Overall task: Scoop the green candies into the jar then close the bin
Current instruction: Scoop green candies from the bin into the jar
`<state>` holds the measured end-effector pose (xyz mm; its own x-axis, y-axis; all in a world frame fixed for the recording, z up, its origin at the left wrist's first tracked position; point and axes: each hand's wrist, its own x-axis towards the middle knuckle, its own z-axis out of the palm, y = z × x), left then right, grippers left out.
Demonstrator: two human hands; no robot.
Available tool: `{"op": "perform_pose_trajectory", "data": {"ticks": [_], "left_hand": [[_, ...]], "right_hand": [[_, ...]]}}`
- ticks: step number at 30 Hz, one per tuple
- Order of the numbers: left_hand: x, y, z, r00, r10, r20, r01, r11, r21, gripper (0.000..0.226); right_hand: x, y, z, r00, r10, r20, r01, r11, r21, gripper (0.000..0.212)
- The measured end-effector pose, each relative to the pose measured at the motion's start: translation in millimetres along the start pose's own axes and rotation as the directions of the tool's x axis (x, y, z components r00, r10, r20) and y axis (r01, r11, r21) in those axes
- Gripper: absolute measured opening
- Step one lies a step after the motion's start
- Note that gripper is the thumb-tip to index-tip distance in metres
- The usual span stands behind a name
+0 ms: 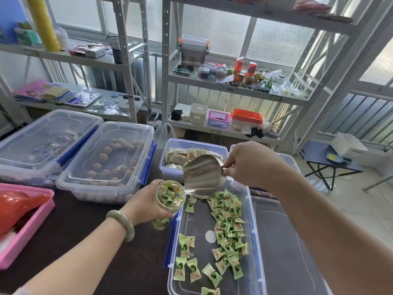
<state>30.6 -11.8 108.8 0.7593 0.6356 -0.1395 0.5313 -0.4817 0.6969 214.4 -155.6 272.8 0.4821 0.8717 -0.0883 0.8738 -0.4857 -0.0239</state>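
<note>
The left hand [146, 201] wraps around a clear jar [170, 195] already full of green candies [228, 222], holding it just beside the open bin [254, 241] on the dark table [85, 226]. The right hand [253, 165] grips the handle of a metal scoop [202, 175], tilted with its lip touching the jar's rim. More green candies lie scattered in the bin; its lid [287, 252] rests to the right.

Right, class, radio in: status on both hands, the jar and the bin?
Left hand gripping jar, nearly full. Right hand tipping empty scoop at jar mouth. Green candies remain; bin open. Nothing in the way.
</note>
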Motion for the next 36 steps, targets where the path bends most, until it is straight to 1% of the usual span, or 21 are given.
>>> {"op": "perform_pose_trajectory", "data": {"ticks": [3,8,13,17,20,24,26,28,31,33,36], "left_hand": [[-0.3,1.5,0.5,1.0,0.008,0.006,-0.008,1.0,0.01,0.092],[2.2,7.2,-0.7,1.0,0.004,0.02,-0.004,1.0,0.0,0.094],[2.6,7.4,-1.3,1.0,0.001,-0.019,-0.001,1.0,0.002,0.088],[3.5,-0.7,-0.8,1.0,-0.001,-0.024,0.002,0.999,0.046,0.092],[5.0,-4.4,-0.5,0.999,-0.021,-0.036,0.023,0.998,0.06,0.093],[5.8,-5.1,1.2,0.998,-0.017,-0.06,0.021,0.998,0.054,0.092],[5.7,-6.0,1.7,0.998,-0.018,-0.066,0.021,0.999,0.05,0.09],[6.3,-8.0,2.1,0.998,-0.034,-0.057,0.037,0.998,0.056,0.092],[7.1,-7.5,2.9,0.998,-0.05,-0.047,0.053,0.996,0.071,0.096],[8.7,-4.7,4.4,0.998,-0.047,-0.042,0.049,0.997,0.067,0.094],[10.2,1.1,6.8,0.999,-0.037,-0.036,0.039,0.996,0.075,0.09]], "right_hand": [[-2.9,0.4,1.1,1.0,0.005,0.017,-0.006,0.998,0.058,0.018],[-2.6,-10.3,22.7,1.0,-0.01,0.028,0.008,0.996,0.092,0.021],[-3.1,-13.8,34.9,0.998,-0.041,0.046,0.032,0.984,0.176,0.02],[1.4,5.8,30.7,0.998,0.035,0.049,-0.05,0.941,0.335,0.017],[6.6,23.1,40.4,0.992,0.116,0.057,-0.128,0.936,0.329,0.018],[15.2,42.1,87.8,0.949,0.239,0.207,-0.29,0.92,0.265,0.023],[13.3,48.7,114.4,0.922,0.283,0.265,-0.344,0.913,0.219,0.018],[7.9,49.7,134.1,0.89,0.31,0.334,-0.386,0.903,0.19,0.017],[0.0,45.1,155.1,0.831,0.311,0.46,-0.427,0.888,0.172,0.027],[-2.6,40.8,167.2,0.808,0.317,0.496,-0.465,0.861,0.207,0.03],[-2.0,34.4,179.4,0.811,0.316,0.492,-0.493,0.823,0.284,0.035]]}}
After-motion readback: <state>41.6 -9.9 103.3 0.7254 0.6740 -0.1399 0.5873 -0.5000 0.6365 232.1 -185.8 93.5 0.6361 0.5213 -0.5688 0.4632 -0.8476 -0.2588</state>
